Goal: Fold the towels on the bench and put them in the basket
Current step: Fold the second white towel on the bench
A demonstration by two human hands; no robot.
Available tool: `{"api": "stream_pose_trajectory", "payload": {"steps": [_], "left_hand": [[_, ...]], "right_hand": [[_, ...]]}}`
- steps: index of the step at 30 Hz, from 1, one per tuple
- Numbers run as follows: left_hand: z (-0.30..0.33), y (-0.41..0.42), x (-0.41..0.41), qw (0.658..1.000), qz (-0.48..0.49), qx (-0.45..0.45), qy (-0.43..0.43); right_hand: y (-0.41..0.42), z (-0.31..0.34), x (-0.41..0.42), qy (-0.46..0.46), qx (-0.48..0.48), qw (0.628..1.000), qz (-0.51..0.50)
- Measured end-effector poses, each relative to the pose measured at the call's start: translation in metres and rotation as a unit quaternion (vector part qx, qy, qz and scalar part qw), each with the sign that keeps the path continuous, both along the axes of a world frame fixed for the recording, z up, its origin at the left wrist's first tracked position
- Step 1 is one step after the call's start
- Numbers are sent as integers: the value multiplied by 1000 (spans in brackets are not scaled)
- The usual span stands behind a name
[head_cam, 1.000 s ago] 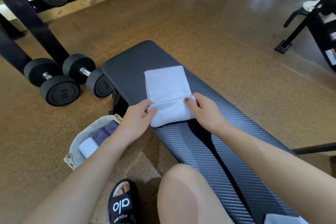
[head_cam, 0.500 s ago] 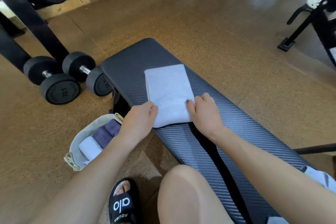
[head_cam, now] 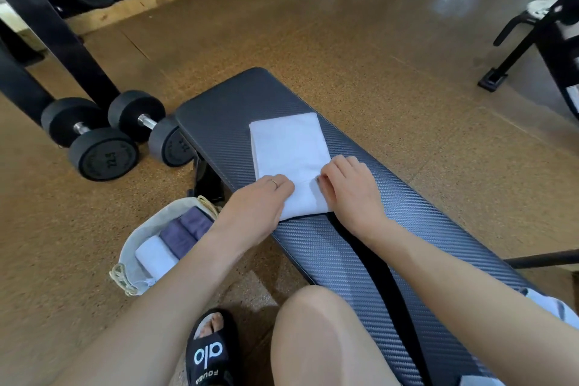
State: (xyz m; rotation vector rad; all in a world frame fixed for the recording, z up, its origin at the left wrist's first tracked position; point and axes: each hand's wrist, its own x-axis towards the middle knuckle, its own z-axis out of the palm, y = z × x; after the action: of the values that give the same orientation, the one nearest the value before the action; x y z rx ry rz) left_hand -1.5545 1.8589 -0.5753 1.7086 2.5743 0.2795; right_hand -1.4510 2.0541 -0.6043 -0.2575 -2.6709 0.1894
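A: One white towel (head_cam: 289, 147) on the worktop (head_cam: 329, 247), folded to a narrow strip, lying flat near the far end.

B: And both hands on its near end. Left hand (head_cam: 257, 204) lies flat over the left corner, fingers straight, pressing down.

A: Right hand (head_cam: 351, 191)?

B: Fingers curled at the right edge, pinching the fold, so that grip is closed on the towel.

A: Basket (head_cam: 138, 238) count?

B: One basket on the floor, left of the worktop. Inside: one white rolled towel (head_cam: 155, 255) and two purple ones (head_cam: 188, 230) side by side.

A: Two dumbbells (head_cam: 103, 138) on the floor beyond it.
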Motion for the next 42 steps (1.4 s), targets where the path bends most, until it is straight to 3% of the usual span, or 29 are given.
{"api": "stream_pose_trajectory", "payload": {"steps": [4,8,15,20,23,26,30,35,39,42], "left_hand": [[1,-10,3,1000,-14,-19,-18],[-1,-9,6,999,-14,-32,17],[7,-4,13,1000,12,-14,1],[15,-17,8,982,55,66,-171],[13,-22,-1,957,90,127,-244],[11,-20,-5,932,160,155,-285],[7,-11,-5,894,257,164,-328],[0,-8,-12,862,314,151,-369],[-4,-7,-16,869,326,132,-348],[-6,-8,-14,891,331,111,-291]], "right_hand": [[4,12,10,-7,-14,997,74],[12,26,19,-88,56,976,193],[29,17,19,-97,56,972,208],[25,34,24,-126,-144,970,150],[24,42,19,-122,-298,942,99],[22,42,4,-119,-373,920,15],[14,37,-15,-120,-382,914,-65],[2,26,-28,-162,-290,933,-136],[-2,24,-36,-191,-241,937,-165],[-9,23,-33,-150,-205,952,-171]]}}
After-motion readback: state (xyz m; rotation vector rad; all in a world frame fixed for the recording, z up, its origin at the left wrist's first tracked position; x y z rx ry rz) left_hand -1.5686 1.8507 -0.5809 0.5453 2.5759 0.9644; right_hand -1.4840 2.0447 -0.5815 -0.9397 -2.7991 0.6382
